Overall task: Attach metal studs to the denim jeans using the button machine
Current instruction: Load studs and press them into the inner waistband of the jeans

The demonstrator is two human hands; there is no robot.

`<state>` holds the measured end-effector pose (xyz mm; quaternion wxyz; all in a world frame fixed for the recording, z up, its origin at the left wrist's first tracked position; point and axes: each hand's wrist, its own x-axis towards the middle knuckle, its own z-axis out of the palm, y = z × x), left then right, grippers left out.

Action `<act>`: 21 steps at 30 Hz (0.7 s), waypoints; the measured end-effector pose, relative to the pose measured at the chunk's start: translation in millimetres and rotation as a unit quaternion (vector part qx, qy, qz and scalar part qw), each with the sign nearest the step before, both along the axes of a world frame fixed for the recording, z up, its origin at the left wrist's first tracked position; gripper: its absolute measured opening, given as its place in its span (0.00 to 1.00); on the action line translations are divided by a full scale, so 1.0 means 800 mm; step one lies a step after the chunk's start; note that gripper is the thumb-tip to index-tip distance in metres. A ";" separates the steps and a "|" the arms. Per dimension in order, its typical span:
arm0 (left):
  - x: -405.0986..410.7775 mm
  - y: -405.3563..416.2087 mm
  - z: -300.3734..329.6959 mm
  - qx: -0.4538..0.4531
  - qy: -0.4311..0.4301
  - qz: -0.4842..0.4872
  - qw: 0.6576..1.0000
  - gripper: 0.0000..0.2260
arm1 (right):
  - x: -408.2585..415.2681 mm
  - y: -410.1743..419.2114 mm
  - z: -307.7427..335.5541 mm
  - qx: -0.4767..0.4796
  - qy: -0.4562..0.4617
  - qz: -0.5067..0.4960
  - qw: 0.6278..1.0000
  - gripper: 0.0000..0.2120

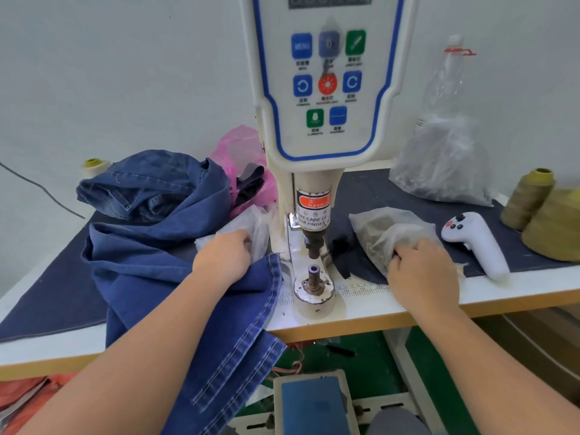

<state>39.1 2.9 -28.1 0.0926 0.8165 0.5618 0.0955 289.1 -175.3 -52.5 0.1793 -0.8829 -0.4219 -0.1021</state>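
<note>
Reaching into clear bags (392,233) beside the button machine (314,171), both hands (left (224,255), right (420,271)) curl; contents unclear.

Bare forearms, no sleeves; left hand (224,257) & right hand (422,271) w/o gloves.

matt denim jeans (175,271) – glossy plastic machine (323,89)

pale wall (125,73), white worktable (518,290), green floor (361,365)
</note>
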 end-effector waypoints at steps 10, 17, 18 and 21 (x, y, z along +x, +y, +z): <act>0.004 0.006 -0.001 0.005 0.026 0.001 1.000 0.07 | -0.002 -0.004 -0.003 0.064 0.026 0.001 0.998 0.11; 0.000 0.001 0.016 0.049 0.148 0.007 0.988 0.13 | 0.000 -0.002 -0.002 0.039 0.011 0.010 0.999 0.10; 0.002 0.000 0.016 0.037 0.165 0.006 0.986 0.13 | 0.001 -0.002 -0.001 0.033 0.009 0.013 0.999 0.10; 0.005 0.004 0.010 -0.010 0.178 -0.011 0.984 0.15 | 0.003 -0.001 0.000 0.022 0.008 0.017 1.000 0.09</act>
